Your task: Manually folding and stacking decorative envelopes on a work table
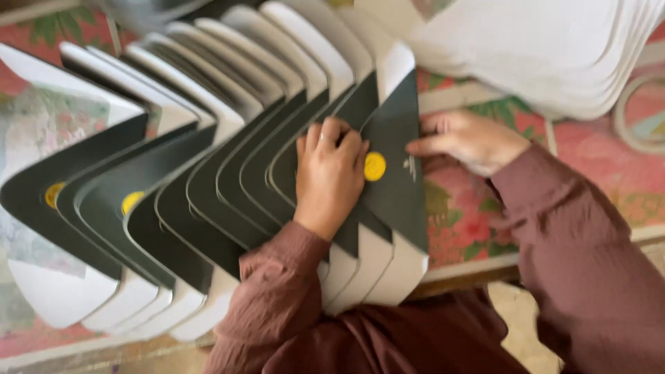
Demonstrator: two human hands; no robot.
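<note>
Our left hand (pixel 328 176) lies flat, fingers together, pressing a fanned row of dark green and white folded card pieces (pixel 228 187) spread on the floral-patterned table (pixel 464 215). Our right hand (pixel 471 142), fingers extended, touches the rightmost piece's edge beside its round yellow sticker (pixel 375 166). White card stack (pixel 547 48) beyond.

White stack (pixel 554 48), floral cloth (pixel 464 215)

Loose maroon long sleeves, gathered cuff at the wrist, bare left hand (pixel 331 173), ring on one finger
</note>
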